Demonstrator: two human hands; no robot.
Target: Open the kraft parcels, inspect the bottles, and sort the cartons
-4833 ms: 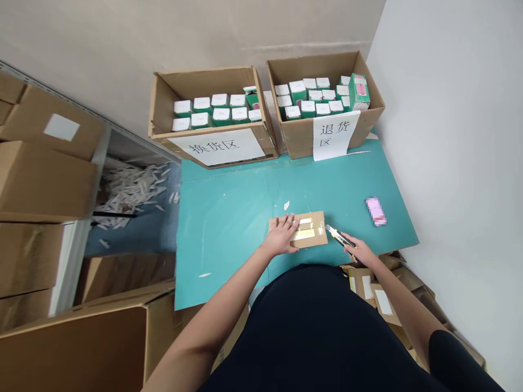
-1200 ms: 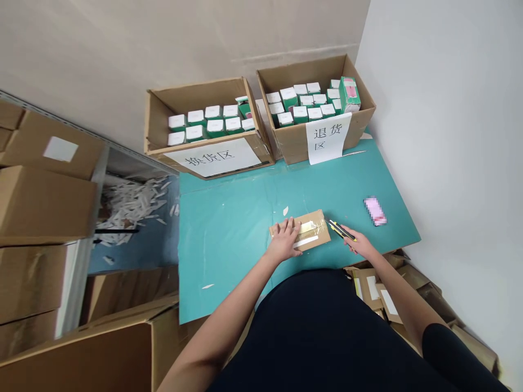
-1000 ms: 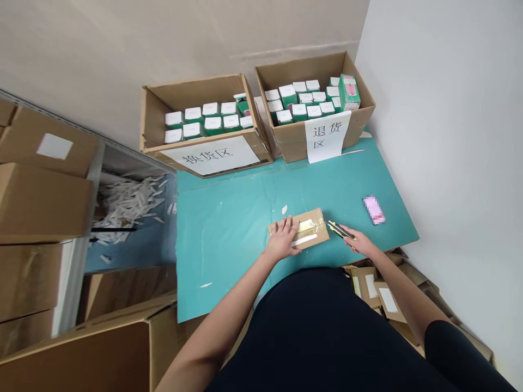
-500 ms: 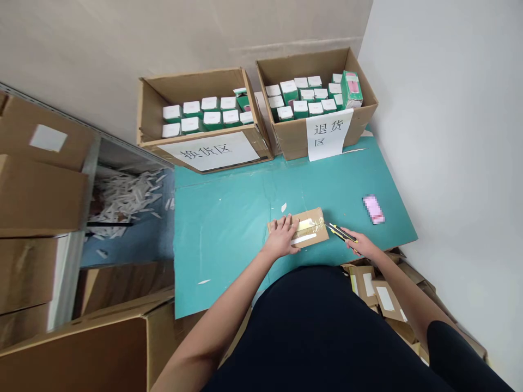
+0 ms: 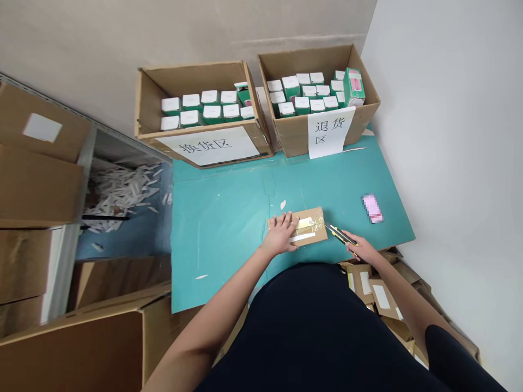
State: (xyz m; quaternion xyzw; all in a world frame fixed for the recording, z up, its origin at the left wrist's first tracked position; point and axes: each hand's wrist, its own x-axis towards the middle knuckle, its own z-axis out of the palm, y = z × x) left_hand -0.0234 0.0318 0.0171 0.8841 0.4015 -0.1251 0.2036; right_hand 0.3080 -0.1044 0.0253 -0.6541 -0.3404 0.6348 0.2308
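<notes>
The fingers [image 5: 286, 220] of the left hand [image 5: 280, 237] lie spread and flat, pressing down on a taped cardboard parcel [image 5: 314, 215] without closing around it. The right hand [image 5: 362, 249] curls shut around the yellow-and-black handle of a utility knife [image 5: 339, 234], whose blade tip sits at the parcel's right edge. The parcel lies on a teal board [image 5: 229, 245]. It looks light and fairly stiff, and could skid on the smooth surface, so flat pressure from above or a hold on its long edges, clear of the tape, seems the surest. Both arms reach forward from the body, with the wrists low and the forearms converging on the parcel.

Well beyond the parcel stand two open cardboard cartons [image 5: 204, 76] [image 5: 292, 141], packed with green boxes with white tops [image 5: 208, 106] and fronted by paper signs. To its right lies a pixelated pink item [image 5: 372, 208]. Flattened cardboard mailers [image 5: 379, 296] are heaped nearer the body, and white paper scraps [image 5: 122, 190] lie well to its left.
</notes>
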